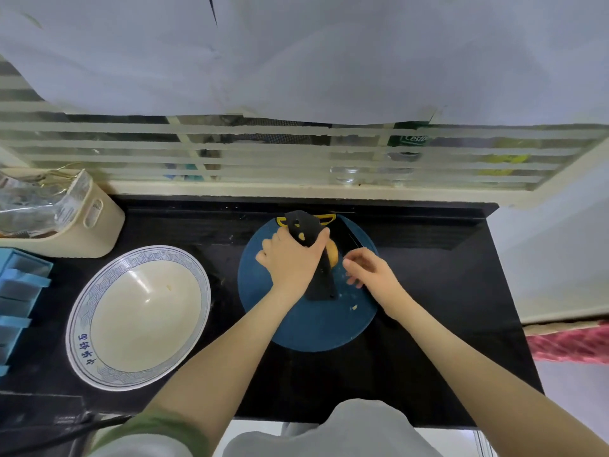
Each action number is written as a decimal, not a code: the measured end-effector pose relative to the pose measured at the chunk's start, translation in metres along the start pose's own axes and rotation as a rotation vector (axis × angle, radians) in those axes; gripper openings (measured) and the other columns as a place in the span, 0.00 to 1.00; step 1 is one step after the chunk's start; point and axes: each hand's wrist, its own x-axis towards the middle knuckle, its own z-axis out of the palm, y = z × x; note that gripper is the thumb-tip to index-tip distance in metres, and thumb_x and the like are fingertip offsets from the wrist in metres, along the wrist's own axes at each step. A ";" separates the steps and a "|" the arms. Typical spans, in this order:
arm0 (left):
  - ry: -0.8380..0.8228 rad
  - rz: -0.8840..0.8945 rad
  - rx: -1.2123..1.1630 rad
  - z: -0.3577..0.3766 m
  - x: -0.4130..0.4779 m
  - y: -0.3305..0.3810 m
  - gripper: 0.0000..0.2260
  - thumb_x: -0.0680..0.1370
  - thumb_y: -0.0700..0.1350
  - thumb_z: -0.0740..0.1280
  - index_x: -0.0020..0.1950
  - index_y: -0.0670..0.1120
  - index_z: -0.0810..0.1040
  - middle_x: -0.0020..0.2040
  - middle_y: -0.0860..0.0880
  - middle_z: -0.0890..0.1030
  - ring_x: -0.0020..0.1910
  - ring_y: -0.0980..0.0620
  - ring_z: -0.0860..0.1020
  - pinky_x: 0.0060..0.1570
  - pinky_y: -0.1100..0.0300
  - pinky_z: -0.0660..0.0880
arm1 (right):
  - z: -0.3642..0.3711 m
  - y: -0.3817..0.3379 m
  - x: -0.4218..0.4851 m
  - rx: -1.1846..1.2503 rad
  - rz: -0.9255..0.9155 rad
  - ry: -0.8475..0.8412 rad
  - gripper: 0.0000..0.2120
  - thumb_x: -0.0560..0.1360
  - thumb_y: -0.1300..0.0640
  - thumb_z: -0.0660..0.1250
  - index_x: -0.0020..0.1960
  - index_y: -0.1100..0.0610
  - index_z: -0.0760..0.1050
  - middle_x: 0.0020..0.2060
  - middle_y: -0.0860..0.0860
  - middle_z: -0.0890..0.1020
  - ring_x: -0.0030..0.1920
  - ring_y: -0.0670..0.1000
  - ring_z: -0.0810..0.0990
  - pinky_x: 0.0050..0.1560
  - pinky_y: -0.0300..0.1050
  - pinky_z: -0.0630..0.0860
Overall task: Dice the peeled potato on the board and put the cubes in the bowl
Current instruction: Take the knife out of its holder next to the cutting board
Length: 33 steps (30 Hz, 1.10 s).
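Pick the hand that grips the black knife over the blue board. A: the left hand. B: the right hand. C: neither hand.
A: the left hand grips the black knife over the potato, while the right hand beside it holds no knife.

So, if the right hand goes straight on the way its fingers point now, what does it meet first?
Probably the black knife held by the left hand, or the potato just beside the blade. The right hand points left at both; depth is unclear.
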 end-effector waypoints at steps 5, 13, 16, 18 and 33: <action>-0.143 0.026 0.039 0.028 -0.024 0.035 0.32 0.69 0.73 0.59 0.52 0.46 0.76 0.51 0.50 0.78 0.57 0.47 0.71 0.57 0.48 0.62 | -0.010 0.004 -0.006 -0.026 0.037 -0.005 0.08 0.79 0.58 0.66 0.51 0.64 0.77 0.45 0.59 0.82 0.46 0.53 0.82 0.46 0.46 0.78; -0.328 0.261 0.052 0.056 -0.045 0.055 0.17 0.81 0.54 0.56 0.67 0.49 0.70 0.61 0.50 0.75 0.63 0.48 0.67 0.59 0.49 0.60 | -0.081 0.055 -0.022 -0.019 0.257 0.421 0.09 0.82 0.58 0.59 0.51 0.59 0.78 0.42 0.55 0.81 0.47 0.56 0.80 0.51 0.52 0.77; -0.315 0.362 0.005 0.062 -0.046 0.050 0.13 0.80 0.46 0.58 0.65 0.51 0.71 0.58 0.52 0.76 0.60 0.50 0.70 0.57 0.52 0.61 | -0.097 0.066 -0.021 -0.054 0.314 0.500 0.13 0.83 0.58 0.57 0.57 0.62 0.78 0.40 0.52 0.79 0.44 0.52 0.77 0.50 0.50 0.74; -0.298 0.398 0.006 0.064 -0.047 0.046 0.14 0.80 0.45 0.59 0.65 0.51 0.71 0.59 0.52 0.75 0.60 0.50 0.70 0.56 0.53 0.60 | -0.104 0.072 -0.019 -0.098 0.358 0.506 0.15 0.84 0.57 0.55 0.60 0.63 0.77 0.44 0.54 0.79 0.44 0.52 0.76 0.48 0.48 0.72; -0.204 0.360 0.481 0.051 -0.016 0.000 0.35 0.76 0.64 0.59 0.77 0.47 0.55 0.77 0.44 0.51 0.73 0.45 0.54 0.68 0.44 0.54 | -0.094 0.078 -0.007 -0.781 0.317 0.504 0.21 0.80 0.54 0.64 0.69 0.63 0.65 0.62 0.60 0.74 0.62 0.60 0.73 0.60 0.56 0.70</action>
